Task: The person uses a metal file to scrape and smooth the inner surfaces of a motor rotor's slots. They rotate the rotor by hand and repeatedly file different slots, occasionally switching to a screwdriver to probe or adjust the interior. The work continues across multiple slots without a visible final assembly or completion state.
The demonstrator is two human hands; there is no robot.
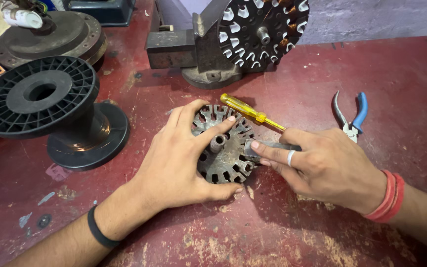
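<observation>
Head view gives me a slotted round stator core [223, 151] flat on the worn red table [322, 74], shaft stub up. My left hand [179, 165] spreads over its left side, pinning it. My right hand [322, 165] pinches a flat grey tool [268, 146] whose long axis runs leftward into a slot on the core's right edge.

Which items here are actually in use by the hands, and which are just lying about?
In use: slotted metal core, steadied by the left hand; flat grey strip, pressed into it by the right hand.

Lying about: yellow screwdriver, blue pliers, black spool, vise-held wound core.
</observation>
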